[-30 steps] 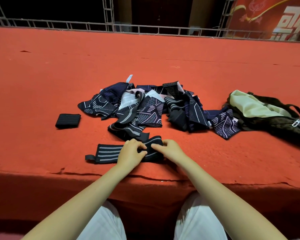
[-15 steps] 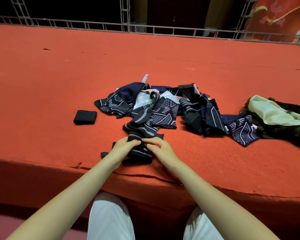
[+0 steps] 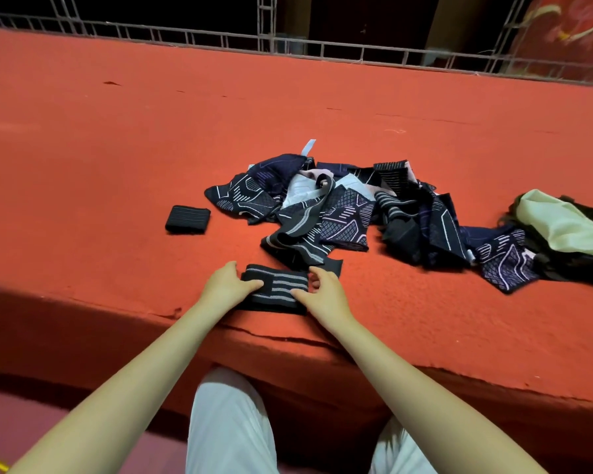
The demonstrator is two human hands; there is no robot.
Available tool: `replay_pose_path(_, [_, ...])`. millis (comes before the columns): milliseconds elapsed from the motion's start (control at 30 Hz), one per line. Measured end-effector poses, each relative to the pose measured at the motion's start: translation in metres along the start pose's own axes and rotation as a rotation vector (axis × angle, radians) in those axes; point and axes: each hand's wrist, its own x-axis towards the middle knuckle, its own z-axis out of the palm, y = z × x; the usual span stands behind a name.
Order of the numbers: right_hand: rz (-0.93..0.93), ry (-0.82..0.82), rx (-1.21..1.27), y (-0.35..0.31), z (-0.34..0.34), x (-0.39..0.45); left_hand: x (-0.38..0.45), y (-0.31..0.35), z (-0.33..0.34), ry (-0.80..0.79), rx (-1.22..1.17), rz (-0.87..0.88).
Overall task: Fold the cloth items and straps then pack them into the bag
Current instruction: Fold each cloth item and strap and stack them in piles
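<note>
A black strap with grey stripes [image 3: 277, 288] lies folded into a short bundle near the front edge of the red carpeted platform [image 3: 117, 165]. My left hand [image 3: 227, 284] grips its left end, thumb across the top. My right hand [image 3: 323, 293] holds its right end, with the thumb on the strap and the fingers curled at the far side. Just behind lies a loose pile of dark patterned cloth items and straps [image 3: 343, 213]. A folded black strap [image 3: 188, 219] sits alone to the left. The dark bag [image 3: 575, 265] with a pale cloth [image 3: 558, 220] on it lies at the far right.
The platform's front edge [image 3: 288, 340] drops off just under my wrists, with a tear in the carpet there. A metal railing [image 3: 288, 46] runs along the back. My knees in white trousers [image 3: 230, 422] are below the edge.
The long striped strap that lay stretched out to the left has been folded into a short flat bundle between my hands. The camera has shifted left.
</note>
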Motion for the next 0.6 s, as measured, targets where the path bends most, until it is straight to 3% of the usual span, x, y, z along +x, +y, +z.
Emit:
replay_pose_path(100, [0.097,-0.138,0.216,-0.002,-0.008,0.002,0.002,0.002,-0.004,-0.114,-0.129,0.023])
replay_pose_path(167, [0.055,-0.207,0.246,-0.003,-0.013,0.0,-0.002,0.001,-0.003,-0.154,-0.229,0.049])
replay_pose_path(367, [-0.04,-0.163,0.204,0.006,-0.009,-0.005,-0.014,-0.002,0.013,-0.096,-0.397,0.158])
replay_pose_path(500, [0.036,-0.203,0.407,0.004,-0.015,-0.007,-0.021,0.011,0.006,-0.22,-0.778,0.119])
replay_pose_path(600, [0.085,-0.253,0.554,-0.011,-0.023,-0.003,-0.012,0.017,-0.01,-0.168,-0.932,0.137])
